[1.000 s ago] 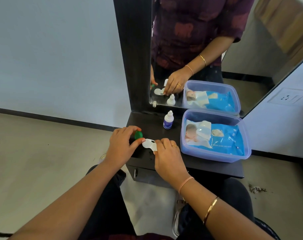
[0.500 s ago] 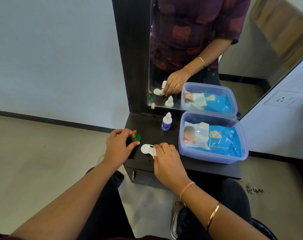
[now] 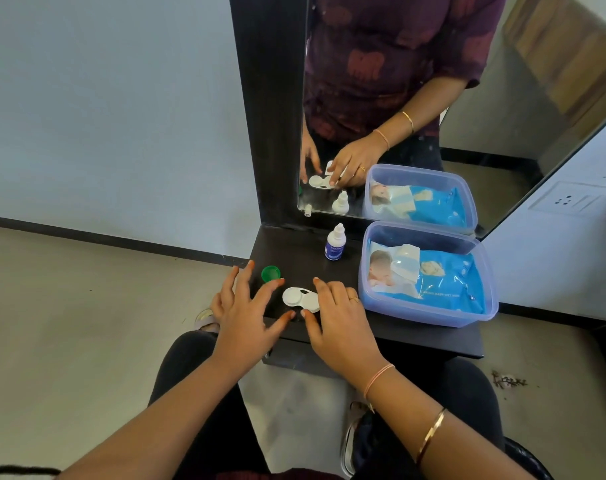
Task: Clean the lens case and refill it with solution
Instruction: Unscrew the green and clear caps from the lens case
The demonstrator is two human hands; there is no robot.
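- The left hand [image 3: 242, 317] hovers with its fingers spread wide and holds nothing.
- The right hand [image 3: 341, 323] lies with fairly straight fingers over the right half of the white plastic twin-well lens case [image 3: 296, 296], pressing it onto the dark wooden shelf [image 3: 294, 251].
- The case lies between the two hands, and its left well is uncovered, just beside the left forefinger.
- The round green screw cap [image 3: 270, 273] sits just beyond the left fingertips, near the shelf's left edge. A careless sweep of that hand could flick it to the floor.
- The open well could be dirtied if a fingertip brushes inside it.
- The case lies near the shelf's front edge, so it may skid off if the right hand lifts while the left tugs.
- The small white dropper bottle with a blue label [image 3: 335, 241] stands beyond the right fingertips, and a hasty reach could topple it.
- The translucent blue plastic tub [image 3: 429, 315] with a blue wipes pack [image 3: 443, 278] is right of the right hand.
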